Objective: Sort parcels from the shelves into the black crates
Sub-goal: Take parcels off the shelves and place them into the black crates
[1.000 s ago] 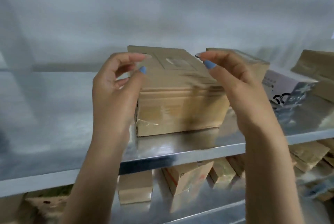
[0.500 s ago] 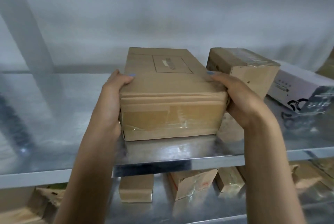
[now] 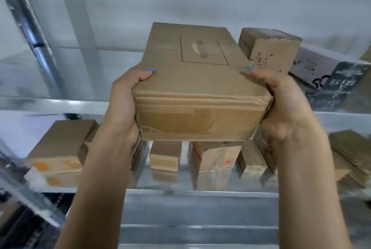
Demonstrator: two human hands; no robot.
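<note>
Head view is filled mostly by the shelves [image 3: 50,106]. The upper level carries a small brown box [image 3: 269,52] and a pale printed box [image 3: 321,68] at the right, and the lower level holds a row of brown boxes [image 3: 60,142]. No black crates show anywhere (so the carry will need a turn away from the rack, I judge).

The parcel [image 3: 192,80], flat brown cardboard, sits mid-frame in front of the upper level's edge, its near end covering part of the lower row. Whether its far end touches the metal cannot be told. Its long axis runs straight away from the person toward the back of the rack. The taped short end faces the camera, and the top face, with a square outline, tilts up into view.

The left hand [image 3: 124,104] and right hand [image 3: 285,108] are clamped on the two near corners, one on each long side, so the parcel lies between them and neither is nearer. Both thumbs [image 3: 147,73] press on top, while the fingers are hidden beneath.
</note>
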